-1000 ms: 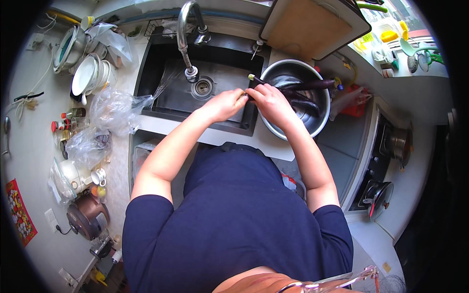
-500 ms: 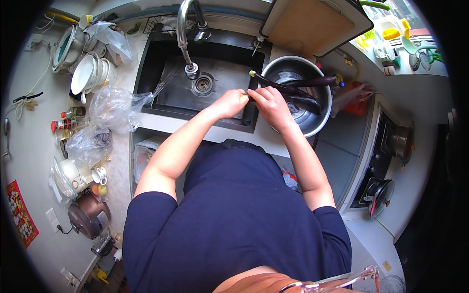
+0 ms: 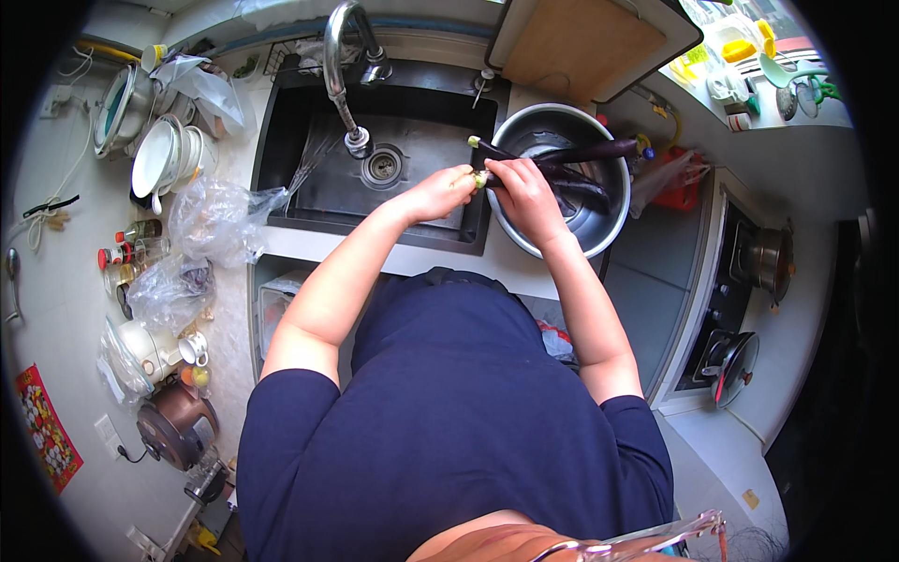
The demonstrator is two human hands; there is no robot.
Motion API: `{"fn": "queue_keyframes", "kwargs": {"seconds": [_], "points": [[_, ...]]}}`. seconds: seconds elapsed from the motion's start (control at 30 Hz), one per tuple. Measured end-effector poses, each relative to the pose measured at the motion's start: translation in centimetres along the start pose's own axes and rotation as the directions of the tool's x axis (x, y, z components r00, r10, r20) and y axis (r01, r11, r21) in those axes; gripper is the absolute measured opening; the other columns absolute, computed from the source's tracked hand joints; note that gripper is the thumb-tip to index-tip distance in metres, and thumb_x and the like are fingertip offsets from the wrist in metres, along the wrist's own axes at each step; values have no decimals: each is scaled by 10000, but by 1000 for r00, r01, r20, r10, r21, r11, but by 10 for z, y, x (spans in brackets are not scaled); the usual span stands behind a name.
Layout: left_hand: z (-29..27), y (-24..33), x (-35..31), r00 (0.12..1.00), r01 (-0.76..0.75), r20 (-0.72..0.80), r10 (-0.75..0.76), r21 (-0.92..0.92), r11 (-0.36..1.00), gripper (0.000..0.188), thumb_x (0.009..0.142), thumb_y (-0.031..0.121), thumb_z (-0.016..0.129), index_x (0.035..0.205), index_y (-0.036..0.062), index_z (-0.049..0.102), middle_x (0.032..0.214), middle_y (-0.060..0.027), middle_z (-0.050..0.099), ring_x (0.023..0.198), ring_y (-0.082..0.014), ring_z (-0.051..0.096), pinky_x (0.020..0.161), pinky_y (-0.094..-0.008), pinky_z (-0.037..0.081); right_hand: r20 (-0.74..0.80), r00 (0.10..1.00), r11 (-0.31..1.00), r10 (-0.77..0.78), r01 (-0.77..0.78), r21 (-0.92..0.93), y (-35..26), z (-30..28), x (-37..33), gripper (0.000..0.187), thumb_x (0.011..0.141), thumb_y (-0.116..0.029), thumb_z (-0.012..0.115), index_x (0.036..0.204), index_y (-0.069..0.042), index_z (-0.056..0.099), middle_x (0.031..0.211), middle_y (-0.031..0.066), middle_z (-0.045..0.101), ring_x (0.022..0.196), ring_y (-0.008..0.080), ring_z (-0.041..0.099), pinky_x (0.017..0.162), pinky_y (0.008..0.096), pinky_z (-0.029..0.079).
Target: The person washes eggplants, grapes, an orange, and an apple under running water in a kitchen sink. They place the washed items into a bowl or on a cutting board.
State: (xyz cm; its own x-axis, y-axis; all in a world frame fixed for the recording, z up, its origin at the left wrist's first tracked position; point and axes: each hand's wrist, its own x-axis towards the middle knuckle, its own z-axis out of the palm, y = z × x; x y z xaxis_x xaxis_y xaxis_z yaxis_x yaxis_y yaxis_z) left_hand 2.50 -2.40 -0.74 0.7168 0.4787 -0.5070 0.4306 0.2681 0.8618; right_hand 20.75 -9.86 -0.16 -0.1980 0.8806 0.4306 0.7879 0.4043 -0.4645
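A dark purple eggplant (image 3: 491,181) has its pale green stem end bared at the rim of a round metal basin (image 3: 582,228). Around its body, just behind that end, my right hand (image 3: 526,199) is closed. The fingers of my left hand (image 3: 442,193) are pinched together right at the stem end, over the sink's right edge; whatever they grip is too small to tell. More eggplants (image 3: 599,153) lie in the basin, one with its green tip poking over the left rim. My right hand hides part of them.
Left of the basin is a dark sink (image 3: 417,140) under a curved chrome faucet (image 3: 334,56). A cutting board (image 3: 581,47) leans behind the basin. Clear plastic bags (image 3: 215,220), bowls (image 3: 159,159) and jars crowd the left counter. A stove (image 3: 716,309) stands at right.
My hands have drawn slightly apart at the fingertips, and the eggplant's pale stem end now shows between them. The whole view has shifted a little.
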Motion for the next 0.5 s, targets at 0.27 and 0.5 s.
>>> {"fn": "queue_keyframes", "kwargs": {"seconds": [0.27,0.5], "points": [[14,-9,12,969,-155,-191,157,25,988,213,925,284,380,909,95,476,714,10,478,546,-66,397,456,-219,338,-109,992,997,61,-56,53,0,9,-3,361,702,1,687,1054,-37,616,922,99,628,867,274,586,785,364,489],[27,-3,28,871,-474,-291,395,-288,832,132,964,233,377,951,120,444,658,54,376,504,-25,305,416,-182,249,-172,909,853,380,-272,445,-4,18,6,305,812,22,620,1115,-3,600,932,118,635,855,220,630,787,287,486]]}}
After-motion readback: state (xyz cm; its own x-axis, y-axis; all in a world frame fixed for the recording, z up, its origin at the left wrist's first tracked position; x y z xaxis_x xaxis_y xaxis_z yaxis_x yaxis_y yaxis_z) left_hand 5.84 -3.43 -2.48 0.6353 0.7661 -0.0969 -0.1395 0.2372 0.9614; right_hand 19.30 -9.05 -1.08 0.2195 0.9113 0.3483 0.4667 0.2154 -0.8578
